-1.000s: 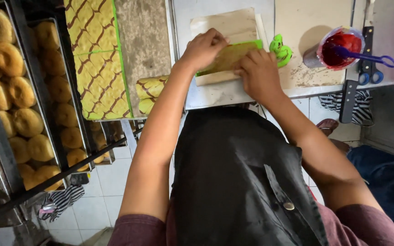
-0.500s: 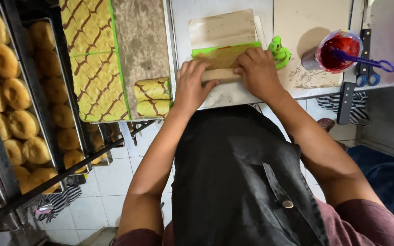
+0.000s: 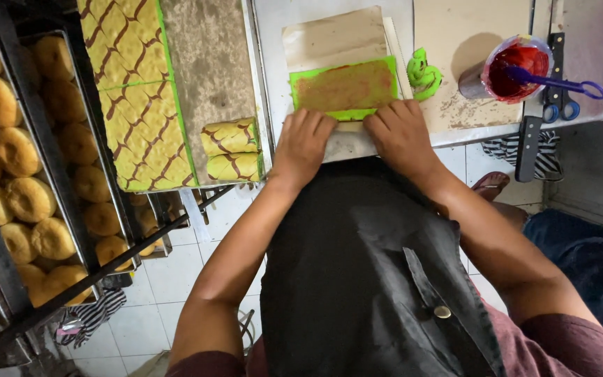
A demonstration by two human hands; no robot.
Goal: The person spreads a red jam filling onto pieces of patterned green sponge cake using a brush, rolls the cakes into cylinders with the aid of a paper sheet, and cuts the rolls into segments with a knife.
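Under both hands (image 3: pixel 350 139): cake sheet (image 3: pixel 343 87) near edge hidden.

A bakery: trays of doughnuts (image 3: pixel 8 160) and patterned sponge sheets (image 3: pixel 137 91) left of my fingers (image 3: pixel 308 129).

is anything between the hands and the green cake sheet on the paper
Nothing visible. The left hand and right hand rest side by side on the near edge of the green cake sheet, fingertips on the cake and the paper under it. The green scrap and red cup sit off to the right.
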